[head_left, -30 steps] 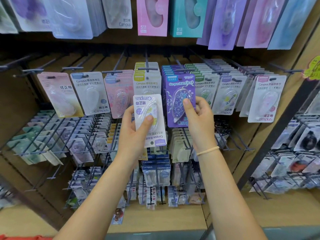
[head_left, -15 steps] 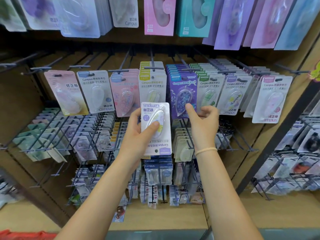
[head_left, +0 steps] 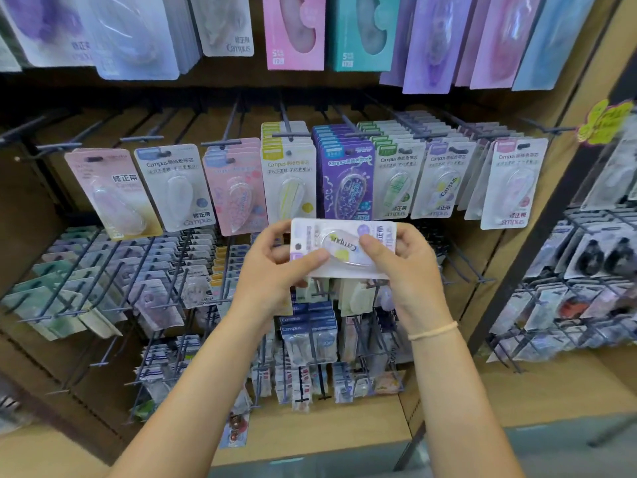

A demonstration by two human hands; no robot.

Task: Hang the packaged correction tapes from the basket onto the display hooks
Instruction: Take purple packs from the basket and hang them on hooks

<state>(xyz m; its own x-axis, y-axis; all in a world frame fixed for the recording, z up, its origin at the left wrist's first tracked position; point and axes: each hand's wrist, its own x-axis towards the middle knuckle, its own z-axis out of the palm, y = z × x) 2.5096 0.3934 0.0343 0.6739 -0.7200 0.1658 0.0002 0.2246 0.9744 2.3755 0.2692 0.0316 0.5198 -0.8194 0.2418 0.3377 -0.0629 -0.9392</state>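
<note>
Hands, left (head_left: 275,270) and right (head_left: 406,267), pinch correction tape pack (head_left: 344,248) sideways, long axis level.

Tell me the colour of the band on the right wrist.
Pale cream, a thin band round the wrist below the right hand; the head view shows it clearly.

A second ago only the left hand (head_left: 272,270) held the white correction tape pack (head_left: 344,248), upright with its print upside down. Now the pack lies turned on its side, long edge level, and both hands grip it, one at each end. The right hand (head_left: 403,270) has let go of the purple pack (head_left: 348,181) on its hook and come down to pinch the white pack's right end. The purple pack now hangs free in its row.
</note>
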